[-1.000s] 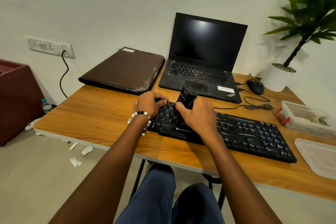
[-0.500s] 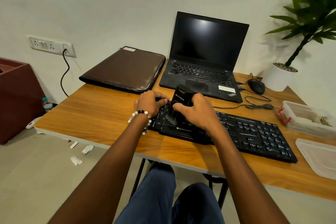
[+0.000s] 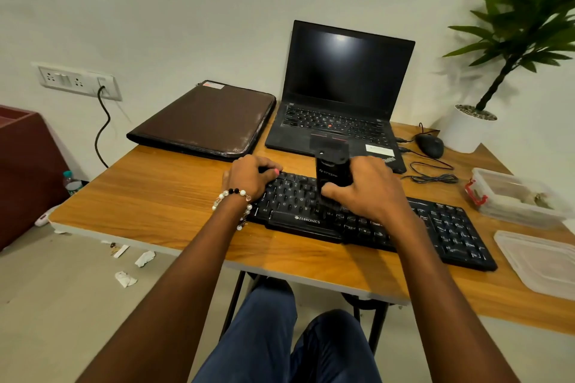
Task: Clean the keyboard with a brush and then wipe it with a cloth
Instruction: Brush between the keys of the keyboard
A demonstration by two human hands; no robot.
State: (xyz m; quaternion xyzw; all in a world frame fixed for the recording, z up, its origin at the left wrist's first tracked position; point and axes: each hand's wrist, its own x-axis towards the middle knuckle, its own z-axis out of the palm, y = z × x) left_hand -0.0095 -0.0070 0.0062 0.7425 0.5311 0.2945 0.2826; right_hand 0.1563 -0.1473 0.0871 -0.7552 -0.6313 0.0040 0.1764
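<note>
From the head view, the black keyboard (image 3: 367, 221) lies near the front edge of the wooden desk (image 3: 161, 202), its long axis running left to right and slanting toward the front right corner, while the right hand (image 3: 364, 193) curls round a black brush (image 3: 332, 179) held upright on the left-middle keys, handle end up. The left hand (image 3: 250, 176) rests with bent fingers gripping the keyboard's left end. Behind stand a laptop (image 3: 339, 96) and a brown sleeve (image 3: 205, 118); a mouse (image 3: 430, 145), cable (image 3: 431, 177), lidless plastic box (image 3: 513, 199) and its lid (image 3: 538, 261) sit along the right edge.
</note>
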